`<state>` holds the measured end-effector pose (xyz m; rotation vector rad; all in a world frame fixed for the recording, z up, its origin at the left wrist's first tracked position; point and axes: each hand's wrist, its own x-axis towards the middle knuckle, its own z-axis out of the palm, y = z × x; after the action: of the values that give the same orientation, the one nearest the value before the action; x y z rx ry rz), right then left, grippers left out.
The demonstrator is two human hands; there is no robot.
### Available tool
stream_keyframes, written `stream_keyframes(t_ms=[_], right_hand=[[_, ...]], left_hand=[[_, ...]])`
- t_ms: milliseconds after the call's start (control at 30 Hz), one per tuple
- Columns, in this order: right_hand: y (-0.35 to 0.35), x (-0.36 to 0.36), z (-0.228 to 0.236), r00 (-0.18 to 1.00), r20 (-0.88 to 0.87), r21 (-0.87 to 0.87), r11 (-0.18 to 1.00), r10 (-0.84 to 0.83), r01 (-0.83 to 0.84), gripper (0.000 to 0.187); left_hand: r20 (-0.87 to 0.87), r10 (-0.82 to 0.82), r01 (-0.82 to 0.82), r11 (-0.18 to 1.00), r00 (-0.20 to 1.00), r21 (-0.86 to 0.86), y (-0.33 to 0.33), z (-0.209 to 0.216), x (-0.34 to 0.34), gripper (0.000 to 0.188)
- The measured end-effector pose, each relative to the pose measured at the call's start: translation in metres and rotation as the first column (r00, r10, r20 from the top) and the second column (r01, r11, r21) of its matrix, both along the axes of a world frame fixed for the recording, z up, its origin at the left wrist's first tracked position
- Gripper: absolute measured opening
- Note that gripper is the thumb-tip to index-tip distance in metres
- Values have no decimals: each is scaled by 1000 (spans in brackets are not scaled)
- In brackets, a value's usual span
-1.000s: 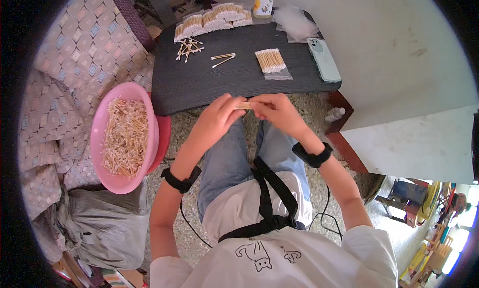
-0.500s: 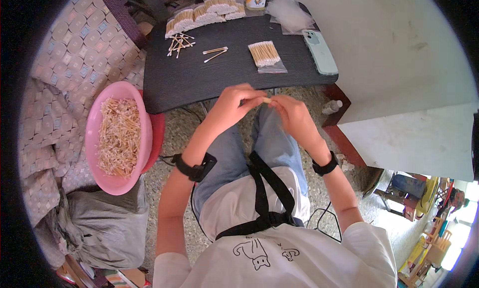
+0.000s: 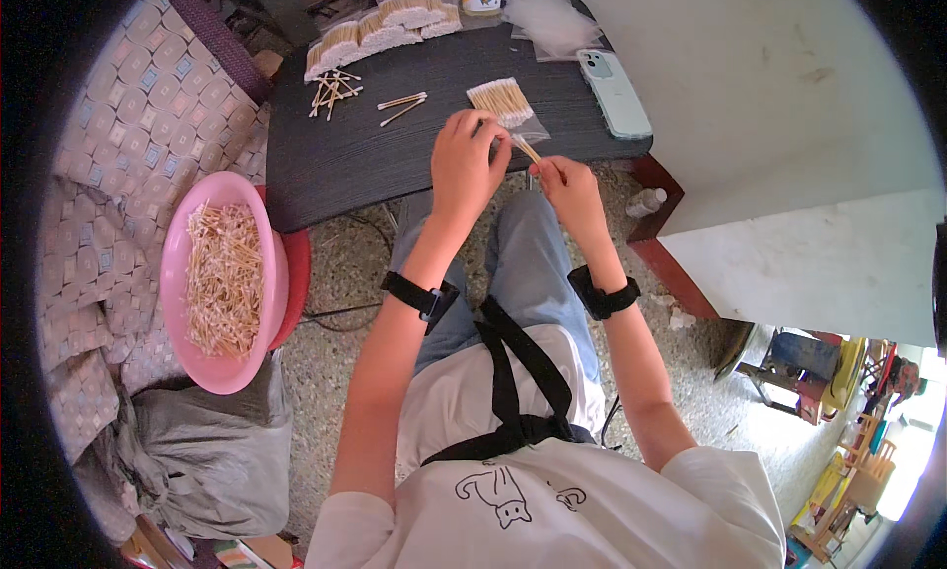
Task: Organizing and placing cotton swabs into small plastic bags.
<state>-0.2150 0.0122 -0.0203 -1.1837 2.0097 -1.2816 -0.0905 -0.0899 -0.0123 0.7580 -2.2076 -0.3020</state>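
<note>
My right hand (image 3: 572, 192) pinches a few cotton swabs (image 3: 529, 149) by their lower ends, just past the table's front edge. Their upper ends point at the mouth of a clear plastic bag (image 3: 534, 130). Packed in that bag lies a flat row of cotton swabs (image 3: 500, 102). My left hand (image 3: 468, 165) is bent over the bag's near left corner, fingers curled and closed at the bag's mouth beside the swab tips. What its fingertips grip, if anything, cannot be made out.
On the dark table (image 3: 345, 175) lie filled swab bags (image 3: 380, 32), a loose swab pile (image 3: 335, 93), a few separate swabs (image 3: 402, 106), clear empty bags (image 3: 554, 27) and a pale green phone (image 3: 616, 94). A pink basin (image 3: 173, 273) heaped with swabs stands at the left.
Both hands have moved from above my lap to the bag on the table. The swabs, earlier between both hands, are now in my right hand. The view has shifted slightly.
</note>
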Motion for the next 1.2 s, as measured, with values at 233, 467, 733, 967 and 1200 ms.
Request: stream_keyframes(t_ms=[233,467,733,967,1200], right_hand=[[-2,6,12,998,19,-28,998,-59,60,20],[-1,5,12,997,5,-37,997,-74,74,22],[-20,4,-2,965,-205,-197,973,-162,122,19],[-29,5,2,893,-437,-112,992,-109,66,17],[-35,0,1,899,-438,-141,987,7,-76,13]], left_hand=[[-38,-257,257,966,966,7,-1,-2,-7,18],[-33,-296,297,935,955,194,-2,-9,-8,38],[-37,-280,276,902,959,332,3,-3,-6,31],[-68,-270,277,902,960,330,11,-11,-1,29],[-85,-320,331,926,944,182,9,-14,-1,22]])
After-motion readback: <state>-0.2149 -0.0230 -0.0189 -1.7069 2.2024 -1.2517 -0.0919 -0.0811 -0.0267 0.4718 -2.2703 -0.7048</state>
